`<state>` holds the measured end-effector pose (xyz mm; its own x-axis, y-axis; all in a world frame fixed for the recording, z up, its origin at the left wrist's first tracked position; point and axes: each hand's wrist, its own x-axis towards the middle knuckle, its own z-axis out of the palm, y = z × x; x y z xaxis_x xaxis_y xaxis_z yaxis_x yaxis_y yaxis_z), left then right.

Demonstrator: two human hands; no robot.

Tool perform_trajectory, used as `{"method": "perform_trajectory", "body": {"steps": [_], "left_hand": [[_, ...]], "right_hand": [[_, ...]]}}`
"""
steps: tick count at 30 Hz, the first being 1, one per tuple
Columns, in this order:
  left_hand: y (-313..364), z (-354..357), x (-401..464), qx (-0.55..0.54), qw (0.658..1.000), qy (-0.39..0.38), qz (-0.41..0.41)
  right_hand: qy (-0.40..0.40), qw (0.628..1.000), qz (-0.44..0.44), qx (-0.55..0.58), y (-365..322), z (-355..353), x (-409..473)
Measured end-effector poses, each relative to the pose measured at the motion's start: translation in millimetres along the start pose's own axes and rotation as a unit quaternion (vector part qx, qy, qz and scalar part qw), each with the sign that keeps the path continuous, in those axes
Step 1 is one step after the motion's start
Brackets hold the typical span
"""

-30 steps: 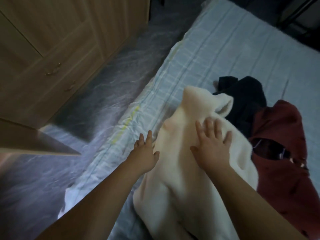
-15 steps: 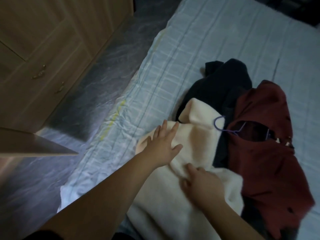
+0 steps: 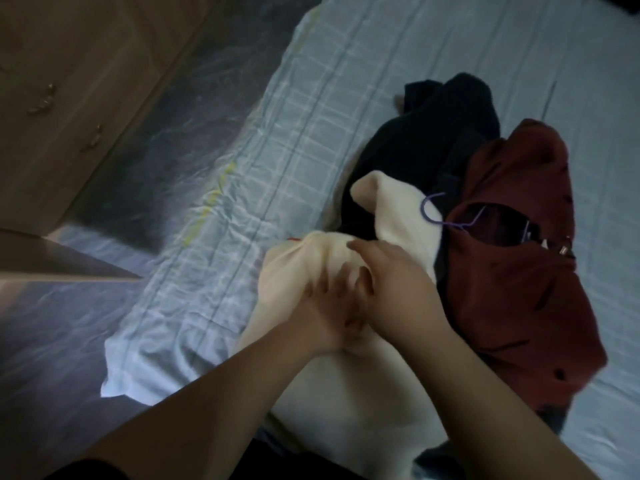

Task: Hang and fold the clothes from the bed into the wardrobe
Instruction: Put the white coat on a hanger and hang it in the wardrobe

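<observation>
The soft cream-white fleece garment lies on the near side of the bed, bunched into a low mound, with one floppy end reaching up against the clothes behind it. Both hands are on its upper part, close together and overlapping. The right hand lies on top with its fingers spread and fairly straight, pressing flat into the fleece. The left hand is blurred and partly tucked under the right one; its fingers look stretched out along the cloth, but whether they pinch a fold I cannot tell.

Just beyond the cream piece sits a crumpled black garment, touching its far end. To the right, a dark red garment is heaped against both, and a thin purple wire hanger pokes out of its neck opening, its hook resting over the cream fleece.

All of this lies on a pale blue checked bedsheet, wrinkled at the near corner. Left of the bed is a grey floor under glossy, crinkled plastic sheeting, and past that a light wooden wardrobe with small metal handles. The edge of an open wooden door juts in from the left.
</observation>
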<state>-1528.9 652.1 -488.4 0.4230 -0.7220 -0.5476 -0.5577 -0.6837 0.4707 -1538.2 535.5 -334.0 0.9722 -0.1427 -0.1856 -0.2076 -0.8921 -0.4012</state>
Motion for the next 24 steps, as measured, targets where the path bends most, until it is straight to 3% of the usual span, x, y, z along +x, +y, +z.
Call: {"method": "perform_trajectory", "body": {"steps": [5, 8, 10, 14, 16, 19, 24], "left_hand": [[0.0, 20.9, -31.6, -0.039, 0.993, 0.056, 0.095], [-23.5, 11.4, -47.8, -0.248, 0.958, 0.100, 0.105], [-40.5, 3.0, -61.7, -0.313, 0.930, 0.181, 0.066], [-75.2, -0.5, -72.6, -0.280, 0.913, 0.287, -0.076], [-90.3, -2.2, -62.6, -0.244, 0.918, 0.268, -0.158], [-101.3, -11.5, -48.9, -0.278, 0.911, 0.193, -0.237], [-115.0, -17.4, -34.9, -0.356, 0.919, 0.054, -0.162]], "right_hand": [[-0.203, 0.973, 0.004, -0.111, 20.1, 61.8, 54.9], [-0.292, 0.942, 0.031, -0.160, 27.6, 102.9, 50.7], [-0.286, 0.946, 0.046, -0.144, 30.9, 117.4, 39.0], [-0.229, 0.963, 0.036, -0.135, 31.8, 117.3, 25.1], [-0.205, 0.971, 0.027, -0.122, 30.0, 112.8, 19.9], [-0.207, 0.974, 0.024, -0.094, 28.0, 109.5, 9.1], [-0.218, 0.973, 0.030, -0.072, 33.5, 114.6, -19.0]]}}
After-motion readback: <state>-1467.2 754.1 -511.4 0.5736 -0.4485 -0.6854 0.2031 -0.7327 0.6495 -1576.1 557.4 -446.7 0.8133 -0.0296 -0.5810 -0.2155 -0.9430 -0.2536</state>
